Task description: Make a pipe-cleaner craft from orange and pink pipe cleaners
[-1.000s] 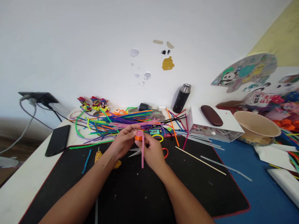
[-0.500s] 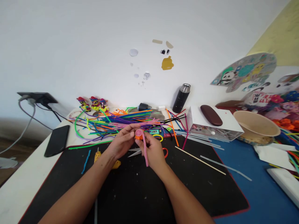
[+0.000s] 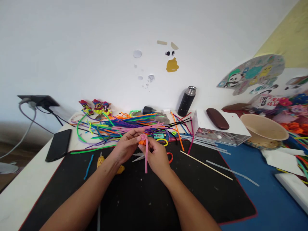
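Between my two hands is a small piece of coiled pipe cleaners, with a pink spiral [image 3: 143, 137] on top and an orange part [image 3: 142, 142] under it. A loose pink tail [image 3: 146, 160] hangs down from it. My left hand [image 3: 127, 142] is closed on its left side, thumb and fingers pinching the coil. On the other side my right hand [image 3: 156, 154] is closed too, its fingertips pressed to the orange part. Scissors [image 3: 139, 157] with yellow and red handle loops lie beneath my hands, partly covered. A yellow glue gun [image 3: 100, 160] is half hidden behind my left forearm.
Many coloured pipe cleaners [image 3: 134, 123] are heaped behind my hands. A black flask [image 3: 187, 101], a white box [image 3: 223, 125] and a beige bowl [image 3: 263, 128] stand at the back right. Leftward lie a phone [image 3: 58, 145] and several small figures [image 3: 97, 106]. A wooden stick [image 3: 207, 165] rests on the black mat.
The pink tail has swung slightly left and now hangs straighter down. The coil has turned a little between my fingers; both hands stay in nearly the same place.
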`<state>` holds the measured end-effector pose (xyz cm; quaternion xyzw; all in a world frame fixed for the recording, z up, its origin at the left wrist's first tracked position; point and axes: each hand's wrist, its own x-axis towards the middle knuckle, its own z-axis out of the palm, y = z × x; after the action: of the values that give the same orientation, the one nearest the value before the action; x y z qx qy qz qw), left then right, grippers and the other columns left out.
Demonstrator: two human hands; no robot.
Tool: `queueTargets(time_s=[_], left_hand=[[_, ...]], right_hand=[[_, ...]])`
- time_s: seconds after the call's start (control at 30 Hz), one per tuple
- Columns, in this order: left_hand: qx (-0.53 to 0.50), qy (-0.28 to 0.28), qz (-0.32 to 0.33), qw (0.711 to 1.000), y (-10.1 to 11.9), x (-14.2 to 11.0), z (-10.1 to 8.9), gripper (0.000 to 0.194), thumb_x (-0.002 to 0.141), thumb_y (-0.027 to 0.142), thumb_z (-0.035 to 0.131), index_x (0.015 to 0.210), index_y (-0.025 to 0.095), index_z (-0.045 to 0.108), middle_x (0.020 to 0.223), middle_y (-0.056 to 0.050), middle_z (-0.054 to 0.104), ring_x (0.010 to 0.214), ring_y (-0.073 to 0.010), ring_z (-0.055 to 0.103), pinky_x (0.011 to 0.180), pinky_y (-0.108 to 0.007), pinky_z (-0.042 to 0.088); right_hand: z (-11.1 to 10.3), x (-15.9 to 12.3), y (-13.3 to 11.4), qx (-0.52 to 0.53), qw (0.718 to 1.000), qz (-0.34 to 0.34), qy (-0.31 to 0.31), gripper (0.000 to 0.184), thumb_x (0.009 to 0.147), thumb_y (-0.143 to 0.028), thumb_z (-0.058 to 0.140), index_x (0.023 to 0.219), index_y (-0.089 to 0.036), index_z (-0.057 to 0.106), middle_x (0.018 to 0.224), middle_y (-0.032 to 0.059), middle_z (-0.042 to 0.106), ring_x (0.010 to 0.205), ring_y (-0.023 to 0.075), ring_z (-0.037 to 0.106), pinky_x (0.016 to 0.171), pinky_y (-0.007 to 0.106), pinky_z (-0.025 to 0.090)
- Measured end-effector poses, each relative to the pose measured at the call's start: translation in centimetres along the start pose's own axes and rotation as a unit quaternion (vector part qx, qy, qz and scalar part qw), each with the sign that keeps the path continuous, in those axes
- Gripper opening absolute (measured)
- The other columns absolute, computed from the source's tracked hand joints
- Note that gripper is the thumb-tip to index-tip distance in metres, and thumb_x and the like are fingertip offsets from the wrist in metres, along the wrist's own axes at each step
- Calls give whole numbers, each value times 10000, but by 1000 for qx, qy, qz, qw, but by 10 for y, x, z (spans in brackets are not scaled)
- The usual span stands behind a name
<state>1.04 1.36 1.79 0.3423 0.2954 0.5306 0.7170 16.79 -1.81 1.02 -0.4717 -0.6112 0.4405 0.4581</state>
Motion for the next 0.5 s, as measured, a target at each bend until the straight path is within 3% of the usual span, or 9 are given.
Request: queueTargets(time_s=[0.27,0.5], left_hand=[[-11,11,-7,1000,-2,0,0,379,706,217,962,1047,152,808,884,-58,793,742,-155,712,713,-250,535],[0,-21,2,1000,2,-1,-1,441,726,251,958,1123,143,798,934,-75,784,818,-177,710,767,-272,526]], right_hand=[[0,-1,4,-4,1000,-1,-2,160,955,-361,681,992,-221,749,654,-47,532,573,143,446,562,266,360],[1,-1,9,7,1000,16,-9,187,959,-409,684,1041,-251,742,655,-37,540,544,150,462,522,258,362]])
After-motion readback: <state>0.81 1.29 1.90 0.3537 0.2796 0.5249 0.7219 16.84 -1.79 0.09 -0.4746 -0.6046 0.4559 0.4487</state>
